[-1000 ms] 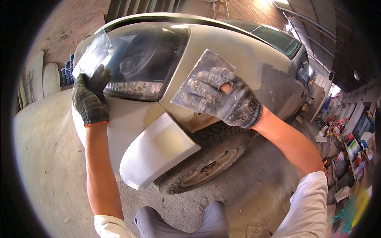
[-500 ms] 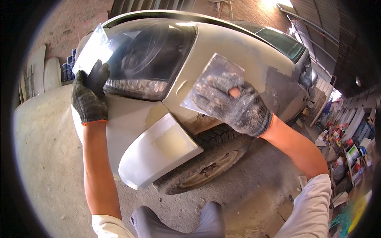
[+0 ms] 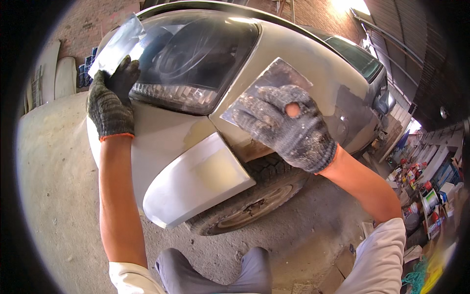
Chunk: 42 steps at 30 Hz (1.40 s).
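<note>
My left hand (image 3: pixel 112 100), in a dark knitted glove with an orange cuff, grips a shiny, flat, translucent-looking plate (image 3: pixel 116 48) at its lower end, beside the headlight (image 3: pixel 196 56). My right hand (image 3: pixel 286 125), in a matching glove smeared with pale residue, holds a thin metal spreader blade (image 3: pixel 281 76) over the car's front fender (image 3: pixel 306 51). Its fingers lie across the blade; whether the blade touches the panel I cannot tell. A hole in this glove bares some skin. Patches of cream, beige and grey cover the fender.
Below the headlight, a whitish bumper section (image 3: pixel 196 181) with a yellowish patch juts out beside the front wheel (image 3: pixel 254 206). Cans and clutter (image 3: pixel 435 196) crowd the right side. Long panels (image 3: pixel 65 78) lean by the brick wall at left.
The view has shifted slightly, so the car sits further right and higher. Relative to the fender, my right hand and blade moved slightly toward the headlight. Glare on the left plate has lessened.
</note>
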### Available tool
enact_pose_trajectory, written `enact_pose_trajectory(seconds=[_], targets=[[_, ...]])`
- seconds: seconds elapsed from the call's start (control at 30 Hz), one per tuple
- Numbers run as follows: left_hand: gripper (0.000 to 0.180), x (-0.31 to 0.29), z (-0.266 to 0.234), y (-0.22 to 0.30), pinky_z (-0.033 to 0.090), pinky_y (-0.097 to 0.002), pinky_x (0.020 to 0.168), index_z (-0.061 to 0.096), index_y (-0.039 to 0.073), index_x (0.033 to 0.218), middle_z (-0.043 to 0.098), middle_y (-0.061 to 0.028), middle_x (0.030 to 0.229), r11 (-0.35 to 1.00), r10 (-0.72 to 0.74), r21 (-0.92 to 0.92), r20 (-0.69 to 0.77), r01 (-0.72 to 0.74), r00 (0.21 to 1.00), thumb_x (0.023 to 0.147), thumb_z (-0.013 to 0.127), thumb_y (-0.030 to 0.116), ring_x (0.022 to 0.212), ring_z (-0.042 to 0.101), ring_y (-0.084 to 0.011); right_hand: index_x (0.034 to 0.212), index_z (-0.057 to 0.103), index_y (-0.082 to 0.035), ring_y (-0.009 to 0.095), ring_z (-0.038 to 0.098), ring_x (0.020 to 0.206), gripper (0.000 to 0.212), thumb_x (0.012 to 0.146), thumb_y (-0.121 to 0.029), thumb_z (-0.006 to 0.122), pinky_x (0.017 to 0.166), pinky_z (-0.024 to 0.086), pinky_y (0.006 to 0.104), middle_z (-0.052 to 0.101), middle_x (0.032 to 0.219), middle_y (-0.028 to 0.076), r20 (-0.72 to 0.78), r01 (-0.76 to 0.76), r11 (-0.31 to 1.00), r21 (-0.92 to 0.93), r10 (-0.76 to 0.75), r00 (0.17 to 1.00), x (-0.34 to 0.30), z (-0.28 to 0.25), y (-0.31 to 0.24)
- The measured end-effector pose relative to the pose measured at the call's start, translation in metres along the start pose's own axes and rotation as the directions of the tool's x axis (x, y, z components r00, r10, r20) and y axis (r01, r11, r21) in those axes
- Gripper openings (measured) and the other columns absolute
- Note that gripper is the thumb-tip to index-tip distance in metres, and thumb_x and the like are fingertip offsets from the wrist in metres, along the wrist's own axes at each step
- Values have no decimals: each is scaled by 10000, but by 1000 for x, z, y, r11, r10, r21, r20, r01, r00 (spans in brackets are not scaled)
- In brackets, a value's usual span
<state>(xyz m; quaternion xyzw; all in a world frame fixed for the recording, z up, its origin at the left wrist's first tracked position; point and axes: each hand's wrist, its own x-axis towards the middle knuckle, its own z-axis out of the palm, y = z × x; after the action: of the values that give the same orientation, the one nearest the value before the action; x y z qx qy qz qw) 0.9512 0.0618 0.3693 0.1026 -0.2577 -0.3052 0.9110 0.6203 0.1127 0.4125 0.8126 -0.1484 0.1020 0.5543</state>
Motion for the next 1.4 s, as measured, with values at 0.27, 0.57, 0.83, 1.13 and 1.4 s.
enact_pose_trajectory(seconds=[0.27, 0.57, 0.83, 1.13, 1.4], targets=[[402, -2, 2, 1, 595, -408, 866, 388, -159, 1227, 630, -324, 1084, 1000, -13, 28, -21, 14, 1000, 1020, 326, 180, 921, 681, -406, 1280, 601, -212, 235, 517, 1206, 447, 843, -169, 517, 1006, 398, 420, 542, 1340, 40, -88, 7, 999, 50, -3, 996, 11, 18, -8], [408, -3, 1, 0, 591, -406, 857, 392, -144, 1237, 642, -303, 1082, 999, -13, 39, -16, 13, 1000, 1019, 331, 195, 902, 691, -385, 1270, 614, -225, 239, 506, 1228, 444, 831, -197, 545, 1007, 399, 417, 562, 1333, 10, -90, 35, 998, 52, -30, 995, 8, 16, -6], [375, -11, 9, 3, 586, -370, 877, 365, -168, 1241, 635, -296, 1102, 990, 39, 139, -18, -36, 999, 1013, 345, 129, 960, 681, -354, 1254, 625, -195, 233, 518, 1205, 435, 824, -190, 555, 994, 405, 432, 563, 1331, 10, -80, 8, 999, 35, -5, 997, 10, 22, -5], [370, -11, 8, 3, 587, -384, 878, 374, -168, 1223, 636, -304, 1082, 994, 29, 104, 7, -30, 1000, 1011, 355, 134, 946, 681, -361, 1222, 651, -196, 229, 524, 1196, 418, 813, -167, 570, 985, 408, 420, 566, 1327, 16, -116, -11, 999, 47, 16, 993, 12, 25, -6], [361, -7, 3, -1, 582, -427, 875, 397, -116, 1225, 639, -302, 1082, 998, 10, 67, -37, -7, 999, 1015, 365, 175, 924, 680, -387, 1269, 617, -210, 223, 523, 1195, 453, 824, -167, 550, 994, 410, 410, 548, 1345, 16, -114, -37, 999, 35, 41, 993, 11, 26, -12]])
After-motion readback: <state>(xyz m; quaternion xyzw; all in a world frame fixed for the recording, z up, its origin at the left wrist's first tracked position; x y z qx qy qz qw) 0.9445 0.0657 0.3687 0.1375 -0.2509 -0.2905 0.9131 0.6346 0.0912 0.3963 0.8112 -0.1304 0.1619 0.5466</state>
